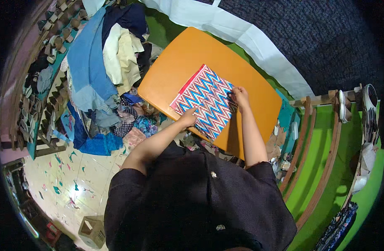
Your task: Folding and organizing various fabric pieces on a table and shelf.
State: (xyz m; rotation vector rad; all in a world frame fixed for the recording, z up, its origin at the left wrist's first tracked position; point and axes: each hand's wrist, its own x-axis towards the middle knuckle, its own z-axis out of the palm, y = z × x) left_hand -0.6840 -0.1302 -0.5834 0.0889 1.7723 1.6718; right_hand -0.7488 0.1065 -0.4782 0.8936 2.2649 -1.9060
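Observation:
A folded piece of zigzag-patterned cloth [209, 94] in blue, white and red lies on an orange table [171, 62]. Red trim runs along its upper left edge. My left hand [187, 118] is at the cloth's lower left edge, thumb over the top and the other fingers partly hidden, apparently gripping it. At the right edge, my right hand [241, 98] pinches the fabric between bent fingers. Both forearms reach in from the near side of the table.
Left of the table rises a heap of garments [89, 62], mostly blue and cream. Fabric scraps litter the tiled floor [77, 175], where a small box [91, 232] stands. Wooden rails [321, 167] with shoes line the right; a white-edged dark cloth [309, 37] hangs beyond.

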